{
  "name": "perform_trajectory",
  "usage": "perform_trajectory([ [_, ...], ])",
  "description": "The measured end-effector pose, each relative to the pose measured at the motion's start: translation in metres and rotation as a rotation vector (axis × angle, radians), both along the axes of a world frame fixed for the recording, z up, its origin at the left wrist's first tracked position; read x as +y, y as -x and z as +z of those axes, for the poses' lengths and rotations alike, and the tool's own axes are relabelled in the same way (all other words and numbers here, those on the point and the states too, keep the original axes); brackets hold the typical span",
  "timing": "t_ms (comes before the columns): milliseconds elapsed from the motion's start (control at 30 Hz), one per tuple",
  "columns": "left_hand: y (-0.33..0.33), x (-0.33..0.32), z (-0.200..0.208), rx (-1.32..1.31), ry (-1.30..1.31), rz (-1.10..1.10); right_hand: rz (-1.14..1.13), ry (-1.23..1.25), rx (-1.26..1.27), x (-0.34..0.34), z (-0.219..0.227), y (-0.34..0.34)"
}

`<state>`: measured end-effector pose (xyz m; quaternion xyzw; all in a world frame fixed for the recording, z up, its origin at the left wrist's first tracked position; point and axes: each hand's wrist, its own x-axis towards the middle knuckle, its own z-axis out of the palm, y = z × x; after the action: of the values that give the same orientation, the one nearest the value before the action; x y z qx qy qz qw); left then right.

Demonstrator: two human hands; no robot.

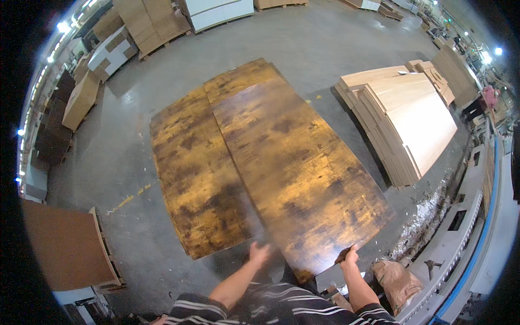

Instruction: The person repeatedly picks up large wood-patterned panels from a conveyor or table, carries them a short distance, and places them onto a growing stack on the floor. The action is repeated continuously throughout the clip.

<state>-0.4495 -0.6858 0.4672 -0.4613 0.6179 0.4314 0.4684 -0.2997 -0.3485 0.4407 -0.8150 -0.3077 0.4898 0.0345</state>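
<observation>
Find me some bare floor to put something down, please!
There's mostly bare grey floor left of the wood-patterned panels, up to the cardboard stack, with broken yellow marks. More lies beyond the panels' far end. It's crowded by the right hand: brown paper sack, white scraps, grey machine.

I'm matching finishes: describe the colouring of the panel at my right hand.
The panel is golden brown with dark blotches; head view shows it best.
</observation>
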Motion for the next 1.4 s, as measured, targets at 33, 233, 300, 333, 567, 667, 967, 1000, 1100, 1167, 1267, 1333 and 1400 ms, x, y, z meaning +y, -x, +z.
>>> perform_trajectory([
  [33,-0.010,-0.007,-0.007,0.032,0.046,-0.021,-0.009,0.015,0.062,-0.005,-0.019,0.013],
  [233,-0.065,-0.037,-0.037,0.139,0.317,-0.342,0.023,0.286,0.112,-0.038,-0.107,0.072],
  [300,-0.069,-0.024,-0.045,0.109,0.366,-0.325,0.142,0.391,0.149,-0.046,-0.130,0.078],
  [333,-0.069,-0.015,-0.045,0.105,0.388,-0.355,0.220,0.462,0.179,-0.046,-0.137,0.080],
  [567,-0.039,0.046,-0.066,0.231,0.378,-0.696,1.241,-0.113,0.188,0.039,-0.146,0.102],
  [667,-0.034,0.053,-0.085,0.234,0.483,-0.764,1.830,-0.538,0.062,0.108,-0.131,0.132],
  [967,-0.034,0.049,-0.138,0.496,0.640,-1.018,2.362,-0.522,-0.227,0.173,-0.173,0.199],
  [1000,-0.033,0.047,-0.139,0.528,0.639,-1.027,2.398,-0.532,-0.255,0.176,-0.176,0.201],
  [1100,-0.028,0.042,-0.135,0.510,0.641,-1.095,2.451,-0.572,-0.218,0.184,-0.174,0.205],
  [1167,-0.021,0.042,-0.132,0.525,0.659,-1.139,2.426,-0.678,-0.129,0.185,-0.168,0.211],
  [1267,-0.007,0.043,-0.131,0.536,0.685,-1.158,2.371,-0.641,-0.096,0.185,-0.163,0.228],
  [1333,0.002,0.047,-0.133,0.505,0.695,-1.148,2.347,-0.624,-0.087,0.185,-0.163,0.240],
  [1400,0.012,0.048,-0.136,0.529,0.686,-1.125,2.355,-0.630,-0.108,0.185,-0.167,0.253],
])
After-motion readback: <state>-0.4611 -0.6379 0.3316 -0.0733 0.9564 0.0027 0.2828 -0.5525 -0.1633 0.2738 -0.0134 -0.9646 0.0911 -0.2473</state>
